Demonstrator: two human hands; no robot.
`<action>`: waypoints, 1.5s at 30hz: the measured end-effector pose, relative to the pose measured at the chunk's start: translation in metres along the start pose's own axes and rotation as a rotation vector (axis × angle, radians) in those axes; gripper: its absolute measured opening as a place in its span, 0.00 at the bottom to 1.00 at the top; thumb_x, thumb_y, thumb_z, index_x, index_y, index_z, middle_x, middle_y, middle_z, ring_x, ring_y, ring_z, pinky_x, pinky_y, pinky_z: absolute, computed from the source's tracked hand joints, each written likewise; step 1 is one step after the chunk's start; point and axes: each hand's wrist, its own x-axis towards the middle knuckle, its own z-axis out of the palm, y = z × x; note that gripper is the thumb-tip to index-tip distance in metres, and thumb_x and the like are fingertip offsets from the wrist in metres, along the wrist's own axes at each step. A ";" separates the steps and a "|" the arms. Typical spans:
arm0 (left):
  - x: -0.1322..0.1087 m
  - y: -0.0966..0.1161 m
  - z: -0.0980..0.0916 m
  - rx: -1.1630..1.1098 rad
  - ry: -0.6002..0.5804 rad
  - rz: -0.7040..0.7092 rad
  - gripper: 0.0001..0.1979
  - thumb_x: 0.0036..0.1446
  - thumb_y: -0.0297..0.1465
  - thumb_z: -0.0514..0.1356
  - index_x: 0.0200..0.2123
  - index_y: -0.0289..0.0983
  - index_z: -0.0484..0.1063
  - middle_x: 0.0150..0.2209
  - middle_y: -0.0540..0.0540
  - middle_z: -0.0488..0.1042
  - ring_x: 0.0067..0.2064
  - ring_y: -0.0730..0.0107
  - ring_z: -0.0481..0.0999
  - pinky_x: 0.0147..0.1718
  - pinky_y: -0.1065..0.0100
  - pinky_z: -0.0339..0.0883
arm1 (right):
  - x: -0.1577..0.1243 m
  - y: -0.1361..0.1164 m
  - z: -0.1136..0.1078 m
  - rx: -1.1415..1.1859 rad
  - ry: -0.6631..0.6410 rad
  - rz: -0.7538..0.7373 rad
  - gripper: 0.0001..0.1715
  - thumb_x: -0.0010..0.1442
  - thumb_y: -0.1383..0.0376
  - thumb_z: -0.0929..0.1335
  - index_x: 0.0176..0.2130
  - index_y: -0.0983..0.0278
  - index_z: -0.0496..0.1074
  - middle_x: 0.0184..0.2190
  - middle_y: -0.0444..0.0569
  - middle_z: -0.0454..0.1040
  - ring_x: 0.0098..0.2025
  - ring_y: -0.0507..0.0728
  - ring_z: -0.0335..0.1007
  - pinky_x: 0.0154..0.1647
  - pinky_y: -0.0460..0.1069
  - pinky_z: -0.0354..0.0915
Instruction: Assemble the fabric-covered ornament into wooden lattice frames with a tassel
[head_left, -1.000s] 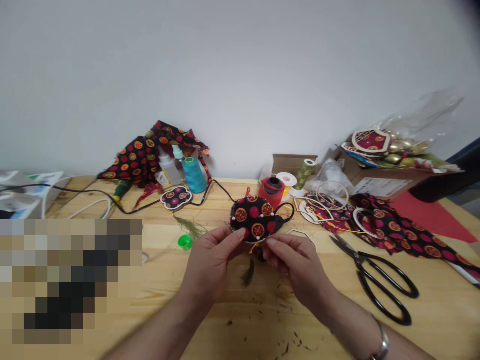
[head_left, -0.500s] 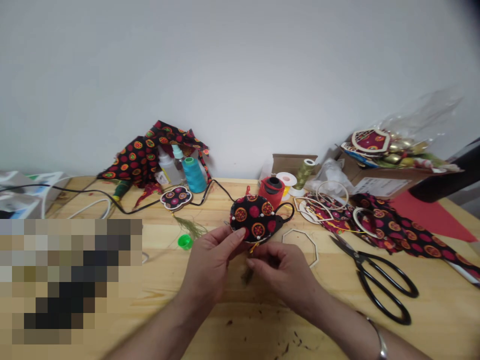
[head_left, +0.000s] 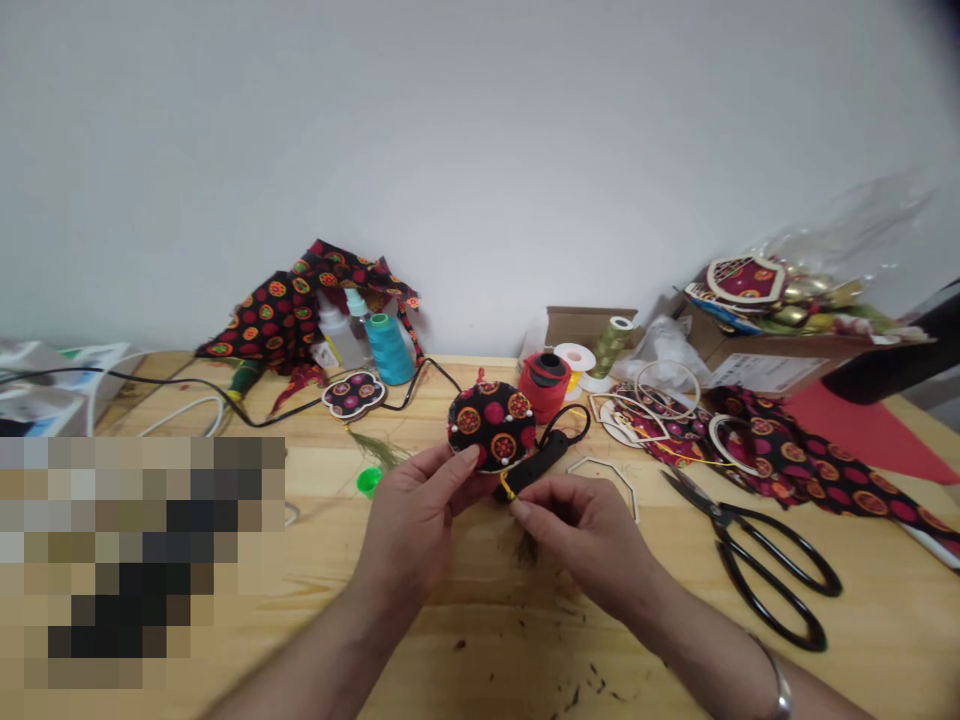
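Note:
Between thumb and fingers, my left hand (head_left: 420, 510) grips a rounded black fabric ornament (head_left: 491, 425) patterned with red and orange circles, with small white beads along its edge. A yellow cord loop (head_left: 508, 486) hangs from the ornament's lower edge. My right hand (head_left: 581, 525) pinches the top of a dark tassel (head_left: 529, 545) where this cord ends; its strands hang below my fingers. Behind the ornament lies a black tool (head_left: 536, 465) with a cord, partly covered. A flower-shaped fabric ornament (head_left: 353, 396) with an olive tassel (head_left: 375, 448) rests to the left.
Large black-handled scissors (head_left: 757, 560) lie at right, beside patterned cloth and wooden frames (head_left: 630, 420). Behind stand a red spool (head_left: 544, 392), a teal thread cone (head_left: 390, 350) and a cardboard box (head_left: 772, 360). A green cap (head_left: 369, 482) sits near my left hand. Black cables cross the back left.
The ornament has shifted slightly left in my left hand. My right hand has moved a little right with the tassel, and the yellow cord now shows stretched between them.

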 end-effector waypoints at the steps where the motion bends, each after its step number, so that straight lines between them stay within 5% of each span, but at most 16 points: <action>1: 0.000 0.000 0.000 -0.002 0.002 0.002 0.07 0.47 0.29 0.68 0.31 0.32 0.80 0.32 0.45 0.82 0.32 0.70 0.78 0.35 0.69 0.74 | 0.000 0.000 -0.001 -0.003 0.005 -0.001 0.11 0.47 0.61 0.68 0.23 0.67 0.73 0.17 0.43 0.66 0.20 0.48 0.57 0.20 0.44 0.53; 22: -0.001 0.001 0.004 -0.002 0.009 -0.038 0.07 0.43 0.29 0.70 0.29 0.33 0.80 0.28 0.47 0.81 0.26 0.74 0.77 0.30 0.73 0.74 | 0.002 0.005 -0.004 -0.108 -0.045 -0.089 0.14 0.53 0.61 0.65 0.24 0.67 0.75 0.20 0.45 0.69 0.23 0.50 0.58 0.23 0.45 0.55; 30: -0.004 -0.002 0.006 0.060 0.015 -0.036 0.07 0.44 0.30 0.69 0.29 0.33 0.80 0.28 0.46 0.81 0.27 0.74 0.77 0.31 0.73 0.73 | -0.001 0.008 -0.001 -0.189 0.160 -0.243 0.12 0.54 0.60 0.69 0.26 0.66 0.75 0.19 0.45 0.72 0.21 0.50 0.62 0.22 0.44 0.58; 45: -0.009 -0.004 0.010 0.136 -0.035 0.007 0.10 0.46 0.32 0.68 0.33 0.33 0.80 0.30 0.43 0.82 0.32 0.63 0.80 0.39 0.63 0.74 | -0.002 0.013 0.005 -0.265 0.163 -0.224 0.10 0.55 0.64 0.67 0.26 0.65 0.75 0.20 0.46 0.74 0.22 0.51 0.64 0.22 0.45 0.58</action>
